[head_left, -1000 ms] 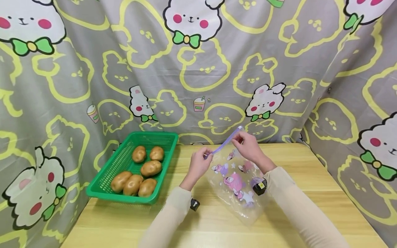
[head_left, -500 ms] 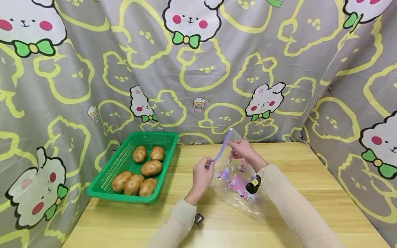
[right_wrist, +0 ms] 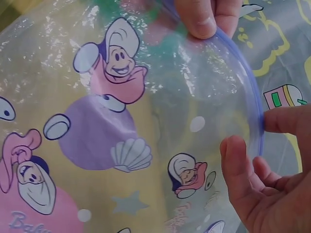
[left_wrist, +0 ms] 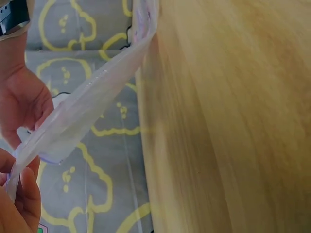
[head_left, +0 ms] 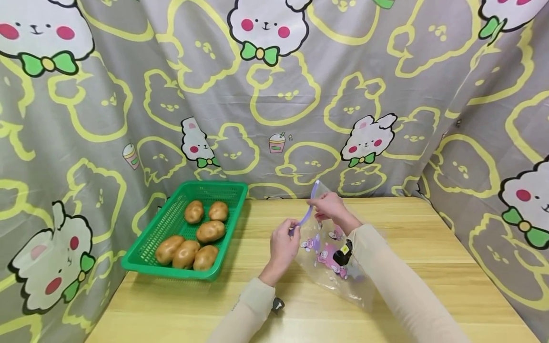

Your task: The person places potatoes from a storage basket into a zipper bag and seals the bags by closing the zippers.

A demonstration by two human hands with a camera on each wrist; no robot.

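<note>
A clear zip bag [head_left: 321, 271] with pink and purple cartoon prints slants over the table, its purple zip edge uppermost. My left hand [head_left: 284, 243] pinches the lower end of that edge between thumb and fingers. In the right wrist view the left thumb [right_wrist: 200, 22] lies against the plastic. My right hand [head_left: 332, 207] is farther up the zip. Its index finger [right_wrist: 282, 120] is straight and touches the purple edge, while the thumb [right_wrist: 235, 155] overlaps the bag's printed face, apart from the index finger. The left wrist view shows the bag edge-on, stretching away from my left fingers.
Left of my hands stands a green plastic basket [head_left: 171, 273] holding several potatoes [head_left: 185, 255]. The wooden table [head_left: 411, 228] ends at a grey patterned curtain [head_left: 283, 105], which hangs behind and along both sides. Each wrist carries a small black camera [head_left: 343, 255].
The right hand has left its grip near the zip's upper end and come lower and left, index finger extended. The left hand has moved slightly down and right; the zip edge stands steeper.
</note>
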